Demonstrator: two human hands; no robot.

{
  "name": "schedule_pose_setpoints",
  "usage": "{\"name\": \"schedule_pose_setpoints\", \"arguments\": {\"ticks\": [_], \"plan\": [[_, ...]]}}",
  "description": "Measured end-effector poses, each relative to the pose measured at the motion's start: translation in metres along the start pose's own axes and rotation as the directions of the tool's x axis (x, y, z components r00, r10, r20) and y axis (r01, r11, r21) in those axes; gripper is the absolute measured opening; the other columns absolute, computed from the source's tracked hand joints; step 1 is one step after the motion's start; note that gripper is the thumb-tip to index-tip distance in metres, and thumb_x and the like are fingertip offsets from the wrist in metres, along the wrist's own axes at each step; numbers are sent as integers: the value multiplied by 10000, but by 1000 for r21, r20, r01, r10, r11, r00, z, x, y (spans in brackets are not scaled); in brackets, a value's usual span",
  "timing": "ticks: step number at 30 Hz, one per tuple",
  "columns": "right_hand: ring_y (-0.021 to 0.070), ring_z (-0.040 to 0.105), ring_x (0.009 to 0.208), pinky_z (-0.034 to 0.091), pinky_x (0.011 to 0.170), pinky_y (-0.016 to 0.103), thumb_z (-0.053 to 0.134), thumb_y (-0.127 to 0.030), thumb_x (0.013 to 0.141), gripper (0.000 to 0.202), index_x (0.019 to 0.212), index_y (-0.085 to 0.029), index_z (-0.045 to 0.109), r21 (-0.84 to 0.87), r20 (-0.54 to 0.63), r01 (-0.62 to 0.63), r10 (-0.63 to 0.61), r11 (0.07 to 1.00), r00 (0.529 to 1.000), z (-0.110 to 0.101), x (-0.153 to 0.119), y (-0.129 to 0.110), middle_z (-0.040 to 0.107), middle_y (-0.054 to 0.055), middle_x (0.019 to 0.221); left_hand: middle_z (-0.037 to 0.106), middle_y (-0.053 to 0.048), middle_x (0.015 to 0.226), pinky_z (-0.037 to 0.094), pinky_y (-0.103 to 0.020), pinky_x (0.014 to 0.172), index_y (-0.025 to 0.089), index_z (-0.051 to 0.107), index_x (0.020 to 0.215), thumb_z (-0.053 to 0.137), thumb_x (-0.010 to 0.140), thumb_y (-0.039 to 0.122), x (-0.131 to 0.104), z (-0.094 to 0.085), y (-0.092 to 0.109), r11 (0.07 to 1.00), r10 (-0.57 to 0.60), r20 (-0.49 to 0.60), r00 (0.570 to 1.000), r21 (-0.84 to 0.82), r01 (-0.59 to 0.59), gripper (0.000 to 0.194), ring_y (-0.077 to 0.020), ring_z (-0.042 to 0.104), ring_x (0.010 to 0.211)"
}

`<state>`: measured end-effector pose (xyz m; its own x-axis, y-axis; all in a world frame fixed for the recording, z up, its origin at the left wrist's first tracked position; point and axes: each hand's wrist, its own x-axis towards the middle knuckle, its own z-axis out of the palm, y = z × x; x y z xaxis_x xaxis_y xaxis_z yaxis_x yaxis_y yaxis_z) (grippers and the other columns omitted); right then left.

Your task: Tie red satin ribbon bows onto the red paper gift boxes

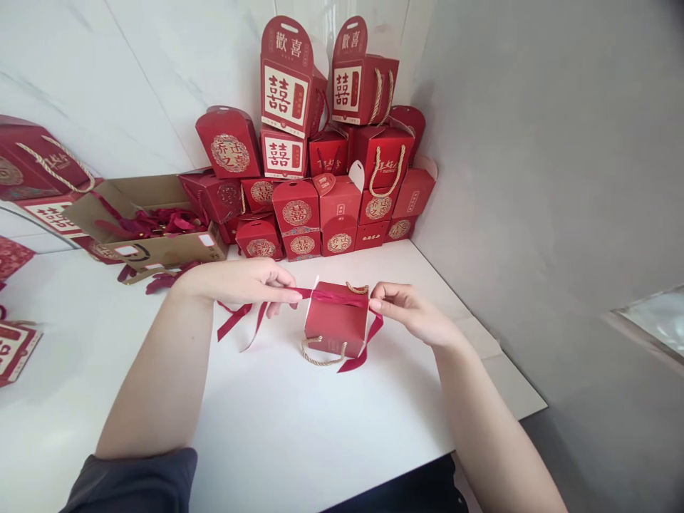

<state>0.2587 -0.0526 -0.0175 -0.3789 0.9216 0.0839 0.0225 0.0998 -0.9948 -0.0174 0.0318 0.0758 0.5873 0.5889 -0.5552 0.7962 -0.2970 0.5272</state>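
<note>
A small red gift box with gold rope handles stands on the white table in front of me. Across its top runs a dark red ribbon, its loose ends hanging down on both sides. My left hand pinches the ribbon just left of the box, between thumb and fingers. At the box's right edge, my right hand has thumb and forefinger closed on the ribbon's other side. One rope handle droops over the near side of the box; the other shows at the back.
Stacked red gift boxes line the wall at the back. Left of them is an open cardboard box holding dark red ribbons. More red boxes sit at the far left. A grey wall rises on the right beside the table.
</note>
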Motion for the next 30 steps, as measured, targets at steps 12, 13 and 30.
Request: {"name": "schedule_pose_setpoints", "arguments": {"ticks": [12, 13, 30], "plan": [[335, 304, 1403, 130, 1159, 594, 580, -254, 841, 194, 953, -151, 701, -909, -87, -49, -74, 413, 993, 45, 20, -26, 446, 187, 1436, 672, 0, 674, 297, -245, 472, 192, 567, 652, 633, 756, 525, 17, 18, 17, 990, 134, -56, 989, 46, -132, 356, -110, 492, 510], [334, 312, 1400, 128, 1159, 594, 574, -222, 834, 203, 968, -145, 706, -915, -68, -49, -34, 399, 997, 47, 23, -27, 455, 194, 1431, 674, 2, 677, 313, -242, 483, 192, 568, 659, 629, 760, 527, 19, 20, 18, 989, 144, -54, 988, 42, -142, 355, -113, 506, 526], [235, 616, 935, 429, 865, 360, 360, -607, 940, 495, 998, -232, 678, -566, -149, -43, -50, 823, 988, -3, 27, -8, 683, 60, 968, 538, 26, 607, 247, -264, 503, 182, 452, 613, 618, 780, 478, 40, 35, 17, 976, 219, 6, 976, 1, -219, 378, -108, 439, 530]]}}
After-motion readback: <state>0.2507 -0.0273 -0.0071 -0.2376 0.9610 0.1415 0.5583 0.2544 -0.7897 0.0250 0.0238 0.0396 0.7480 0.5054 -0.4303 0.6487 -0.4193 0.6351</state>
